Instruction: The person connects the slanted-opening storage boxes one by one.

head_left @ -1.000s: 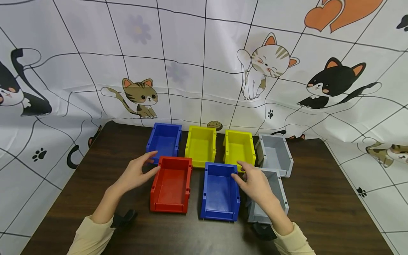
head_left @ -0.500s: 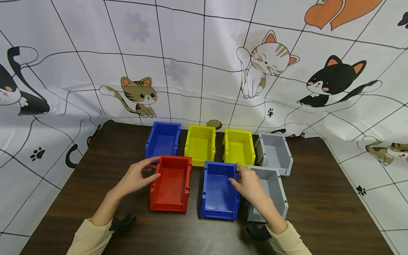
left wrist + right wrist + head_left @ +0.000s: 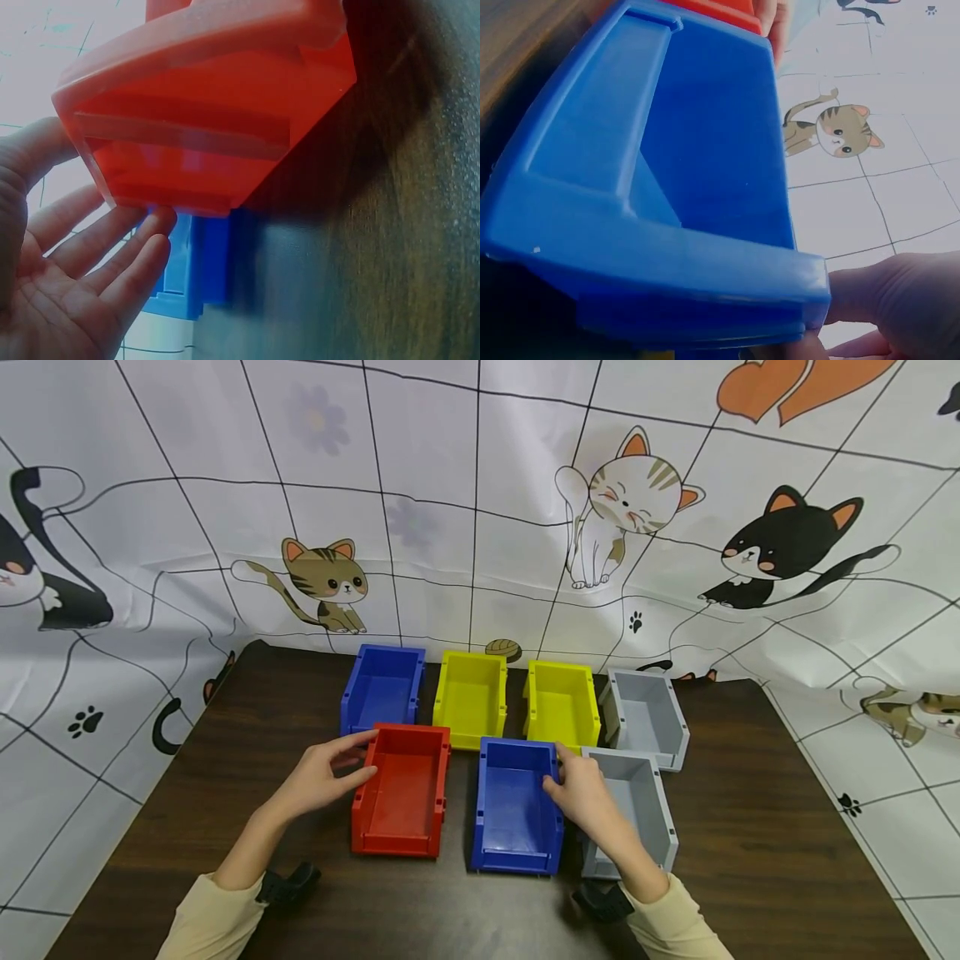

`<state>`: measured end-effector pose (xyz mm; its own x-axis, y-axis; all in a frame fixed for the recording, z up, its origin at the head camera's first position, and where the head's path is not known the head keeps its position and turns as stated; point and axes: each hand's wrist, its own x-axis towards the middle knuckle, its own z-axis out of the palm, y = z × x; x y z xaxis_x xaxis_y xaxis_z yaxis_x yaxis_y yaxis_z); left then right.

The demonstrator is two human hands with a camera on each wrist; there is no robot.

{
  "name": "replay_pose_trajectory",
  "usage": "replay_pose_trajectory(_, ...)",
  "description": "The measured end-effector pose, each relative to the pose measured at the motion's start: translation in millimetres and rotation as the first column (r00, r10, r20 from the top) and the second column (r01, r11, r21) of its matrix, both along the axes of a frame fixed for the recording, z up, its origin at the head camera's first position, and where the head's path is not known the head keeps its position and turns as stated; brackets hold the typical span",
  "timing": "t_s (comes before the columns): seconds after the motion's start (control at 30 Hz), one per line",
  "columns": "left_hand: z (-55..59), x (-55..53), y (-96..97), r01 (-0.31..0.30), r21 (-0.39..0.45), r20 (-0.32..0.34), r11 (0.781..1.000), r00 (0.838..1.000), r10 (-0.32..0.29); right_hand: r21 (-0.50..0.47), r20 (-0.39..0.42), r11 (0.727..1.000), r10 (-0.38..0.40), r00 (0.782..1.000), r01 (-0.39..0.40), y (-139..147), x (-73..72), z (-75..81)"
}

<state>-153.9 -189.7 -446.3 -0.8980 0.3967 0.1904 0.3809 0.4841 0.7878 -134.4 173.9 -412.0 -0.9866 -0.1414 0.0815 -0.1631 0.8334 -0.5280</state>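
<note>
table [image 3: 765, 810] bearing red bin [image 3: 402, 793] and, apart, just right of it, front blue bin [image 3: 517, 806]. left hand [image 3: 315, 779] pinching red bin at left side; right hand [image 3: 589, 792] pinching front blue bin at right side.

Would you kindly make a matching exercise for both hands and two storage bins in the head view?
1. left hand
2. right hand
3. rear blue storage bin
4. rear gray storage bin

A. right end of the back row
B. at the left side of the red storage bin
C. left end of the back row
D. at the right rim of the front blue storage bin

Pairs: 1-B, 2-D, 3-C, 4-A.
</note>
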Motion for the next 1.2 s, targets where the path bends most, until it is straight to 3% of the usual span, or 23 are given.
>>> replay_pose_trajectory(0.3, -0.7, 0.6, -0.5, 0.002, 0.023, 0.022, 1.000, 1.000, -0.002, -0.099, 0.008, 0.995, 0.005, 1.000, -0.004, -2, 2.2, 8.4)
replay_pose_trajectory(0.53, -1.7, -0.8, -1.8, -0.002, 0.016, 0.026, 1.000, 1.000, 0.002, -0.190, -0.038, 0.981, 0.023, 0.999, -0.030, -4, -0.2, 15.7)
replay_pose_trajectory(0.77, -2.6, -3.5, -2.4, 0.003, 0.013, 0.009, 1.000, 1.000, -0.003, -0.227, -0.070, 0.973, 0.022, 0.997, -0.037, -9, -4.5, 22.8)
replay_pose_trajectory(1.2, -2.0, -2.2, -2.0, -0.002, 0.013, 0.022, 1.000, 1.000, 0.002, -0.293, -0.045, 0.956, 0.011, 0.999, -0.024, -21, -9.4, 24.9)
